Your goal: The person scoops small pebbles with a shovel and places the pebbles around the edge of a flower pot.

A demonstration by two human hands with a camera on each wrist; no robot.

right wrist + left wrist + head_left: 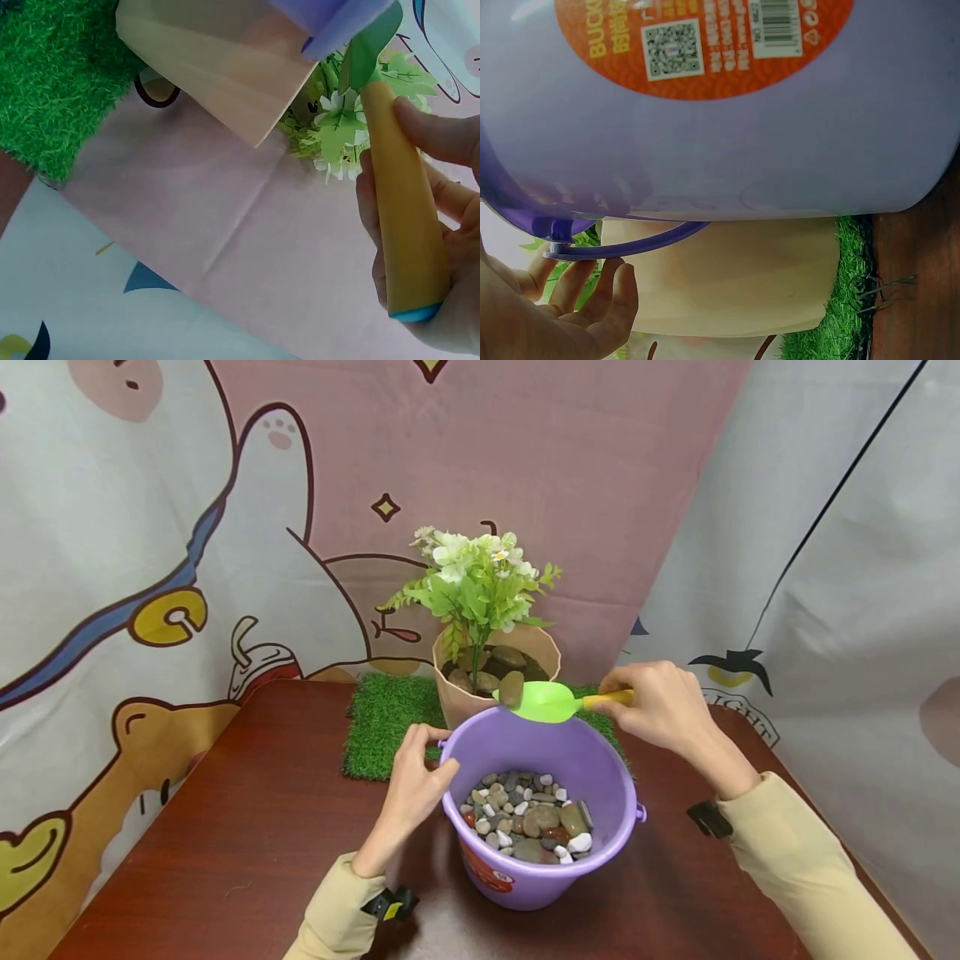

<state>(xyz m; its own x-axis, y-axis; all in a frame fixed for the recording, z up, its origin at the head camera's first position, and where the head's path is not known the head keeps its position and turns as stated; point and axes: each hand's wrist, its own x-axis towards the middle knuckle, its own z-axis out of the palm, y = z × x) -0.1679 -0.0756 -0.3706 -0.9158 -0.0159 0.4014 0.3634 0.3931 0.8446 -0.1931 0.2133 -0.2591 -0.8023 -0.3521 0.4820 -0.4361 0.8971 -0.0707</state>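
Observation:
My right hand grips the yellow handle of a small toy shovel with a green blade. A brown oblong stone sits at the blade's tip, above the far rim of a purple bucket and close to the flowerpot's near edge. My left hand holds the bucket's left rim, thumb over the edge and fingers outside by the bucket's handle. Small pebbles in grey, white and brown cover the bucket's bottom.
Behind the bucket, a peach flowerpot holds large brown stones and a white-flowered plant. Green artificial turf lies beneath it on the brown table. A printed cloth hangs behind.

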